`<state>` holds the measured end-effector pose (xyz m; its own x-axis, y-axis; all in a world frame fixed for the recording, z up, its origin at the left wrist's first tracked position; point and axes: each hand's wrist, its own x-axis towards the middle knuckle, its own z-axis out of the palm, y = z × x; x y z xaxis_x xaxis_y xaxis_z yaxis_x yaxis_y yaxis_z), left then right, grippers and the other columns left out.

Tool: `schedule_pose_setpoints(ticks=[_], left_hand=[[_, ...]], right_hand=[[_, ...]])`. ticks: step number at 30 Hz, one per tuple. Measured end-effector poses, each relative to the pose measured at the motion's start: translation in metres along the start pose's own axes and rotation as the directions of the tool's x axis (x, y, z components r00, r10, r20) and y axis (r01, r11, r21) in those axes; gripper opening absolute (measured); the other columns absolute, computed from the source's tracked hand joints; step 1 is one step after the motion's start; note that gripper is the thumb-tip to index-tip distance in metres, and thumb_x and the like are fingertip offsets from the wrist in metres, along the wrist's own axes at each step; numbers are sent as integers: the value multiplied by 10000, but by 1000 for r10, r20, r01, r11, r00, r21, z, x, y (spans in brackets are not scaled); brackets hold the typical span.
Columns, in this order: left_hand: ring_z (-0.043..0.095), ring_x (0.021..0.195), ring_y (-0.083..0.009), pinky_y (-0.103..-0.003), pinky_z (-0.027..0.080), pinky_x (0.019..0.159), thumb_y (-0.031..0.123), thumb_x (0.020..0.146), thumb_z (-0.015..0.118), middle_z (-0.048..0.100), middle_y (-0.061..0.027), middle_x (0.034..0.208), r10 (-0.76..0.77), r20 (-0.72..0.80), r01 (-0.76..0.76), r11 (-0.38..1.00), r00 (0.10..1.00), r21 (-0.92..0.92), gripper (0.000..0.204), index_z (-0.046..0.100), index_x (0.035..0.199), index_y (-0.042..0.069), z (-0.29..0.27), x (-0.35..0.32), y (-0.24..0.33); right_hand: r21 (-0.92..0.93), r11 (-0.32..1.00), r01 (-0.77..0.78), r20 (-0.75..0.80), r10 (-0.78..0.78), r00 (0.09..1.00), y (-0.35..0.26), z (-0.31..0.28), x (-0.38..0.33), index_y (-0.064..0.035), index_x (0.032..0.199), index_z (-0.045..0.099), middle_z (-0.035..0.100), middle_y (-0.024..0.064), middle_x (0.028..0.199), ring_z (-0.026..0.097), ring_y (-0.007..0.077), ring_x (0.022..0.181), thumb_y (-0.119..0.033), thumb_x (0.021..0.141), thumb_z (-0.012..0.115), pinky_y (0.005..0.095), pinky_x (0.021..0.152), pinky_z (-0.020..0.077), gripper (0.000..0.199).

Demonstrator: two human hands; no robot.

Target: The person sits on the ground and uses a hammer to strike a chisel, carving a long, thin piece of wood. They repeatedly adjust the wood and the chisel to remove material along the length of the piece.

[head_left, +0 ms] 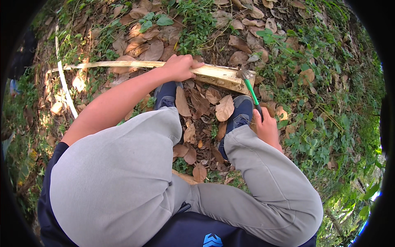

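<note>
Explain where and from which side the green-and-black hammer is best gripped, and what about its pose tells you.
The hammer is probably best gripped by its black lower handle, from the person's near right: the slim handle slants that way, away from the head over the wood. The right hand holds it there.

A: Eyes on the lettering, and here's a mark in play: a light blue emblem [212, 239] on your dark navy top [173, 230], right down at the lower edge of your view!

B: Can you read a word in it?

A: Not a one! You're showing angular shapes there, pointed strokes in pale blue against the dark cloth, and the view ends right at its foot.

B: And elsewhere, any words, numbers or signs you can read?

A: No, nothing legible around you.
</note>
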<state>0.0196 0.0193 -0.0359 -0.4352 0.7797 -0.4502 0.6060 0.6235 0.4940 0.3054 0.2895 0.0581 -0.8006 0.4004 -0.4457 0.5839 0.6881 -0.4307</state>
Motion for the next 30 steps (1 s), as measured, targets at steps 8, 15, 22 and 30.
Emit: schedule_pose_setpoints(ticks=[8,15,22,30], left_hand=[[634,1198,-306,-442,476,973,338,890,762,653,-115,1221,-35,50,34,999,998,26,614,608,1485,324,-5,-2,3],[632,1206,-307,-437,470,989,320,889,767,654,-119,1231,-58,75,56,998,995,38,620,606,1487,322,-9,-3,8],[633,1190,-297,-438,469,995,311,902,761,651,-116,1225,-37,62,35,999,997,22,618,594,1496,329,-9,-3,7],[633,1185,-305,-450,474,981,327,904,765,649,-120,1213,-22,61,20,999,998,32,630,579,1506,349,-7,-2,4]], right_hand=[[115,992,61,-151,-43,988,1,10,-8,-90,1113,631,667,212,714,673,435,659,-366,1070,595,505,585,479,281],[83,997,-5,-92,12,996,4,10,-6,-83,1159,650,690,209,747,686,427,680,-386,1065,600,503,608,498,321],[85,996,19,-110,-10,994,3,8,-10,-103,1180,660,699,197,755,696,418,705,-396,1056,615,490,620,509,321],[130,991,13,-122,3,993,3,6,-11,-103,1179,669,721,195,806,715,400,733,-417,1051,615,469,644,525,343]])
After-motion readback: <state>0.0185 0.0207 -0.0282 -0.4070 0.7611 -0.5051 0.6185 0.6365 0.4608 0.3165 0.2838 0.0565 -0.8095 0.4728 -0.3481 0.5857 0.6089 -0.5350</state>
